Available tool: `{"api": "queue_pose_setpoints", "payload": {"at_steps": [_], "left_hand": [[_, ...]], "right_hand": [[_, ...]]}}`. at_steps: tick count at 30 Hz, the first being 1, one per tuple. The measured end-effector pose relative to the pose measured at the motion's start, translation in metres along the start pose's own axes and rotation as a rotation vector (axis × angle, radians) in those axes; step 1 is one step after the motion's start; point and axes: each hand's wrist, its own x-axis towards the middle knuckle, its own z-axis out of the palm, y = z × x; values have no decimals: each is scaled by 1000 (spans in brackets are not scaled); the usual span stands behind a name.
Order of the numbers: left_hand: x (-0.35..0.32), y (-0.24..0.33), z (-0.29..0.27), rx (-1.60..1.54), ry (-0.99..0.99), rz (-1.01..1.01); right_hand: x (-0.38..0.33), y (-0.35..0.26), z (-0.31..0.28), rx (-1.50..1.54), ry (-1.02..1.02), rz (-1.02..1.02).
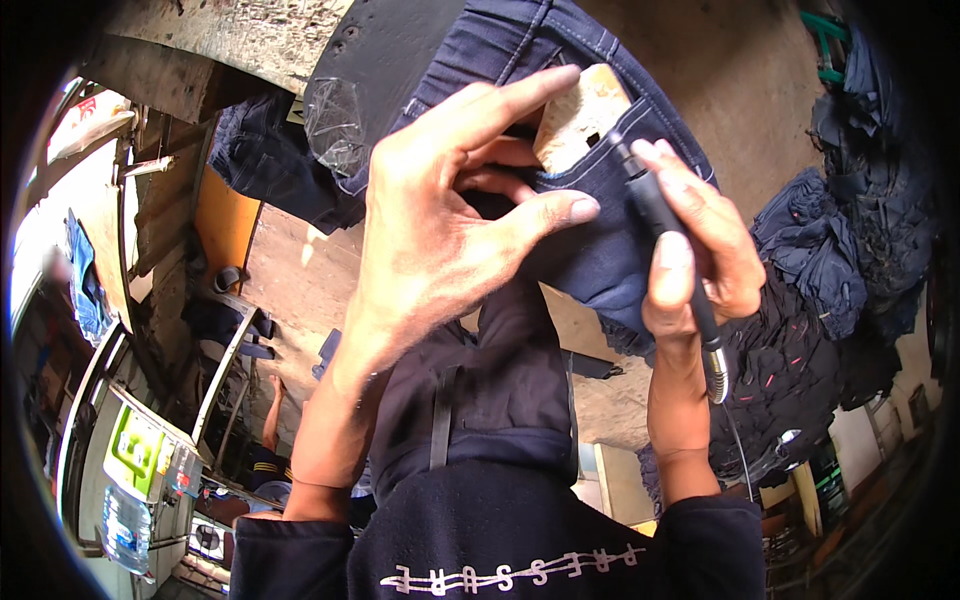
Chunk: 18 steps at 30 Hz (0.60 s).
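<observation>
Dark blue denim trousers (590,255) lie over a dark rounded surface in front of me. A tan, worn-looking flat block (582,120) with a small dark spot sits at the pocket opening, its lower end behind the pocket edge. My left hand (445,190) is spread over the denim, the index fingertip at the block's upper edge and the thumb stretched out by the pocket. In my right hand (705,235) is a black pen-shaped rotary tool (655,205), a metal spring sleeve and thin cable trailing from its lower end. Its tip points at the pocket edge beside the block.
A black rounded board (375,60) shows behind the trousers. Heaps of dark garments (815,245) lie to the right. At lower left are a green container (138,450) and a plastic bottle (127,530). Another person's arm (273,415) shows at left.
</observation>
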Motion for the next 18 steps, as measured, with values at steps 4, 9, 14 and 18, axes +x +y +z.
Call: {"api": "queue_pose_setpoints", "payload": {"at_steps": [4, 9, 14, 18], "left_hand": [[1, -6, 7, -43, 42, 21], [3, -7, 9, -51, 61, 36], [2, -7, 9, -127, 57, -10], [3, -7, 5, -144, 35, -13]], "right_hand": [[2, 4, -3, 70, -34, -1], [4, 4, -6, 35, -104, 9], [5, 5, -3, 28, -95, -13], [7, 4, -4, 25, -109, -26]]}}
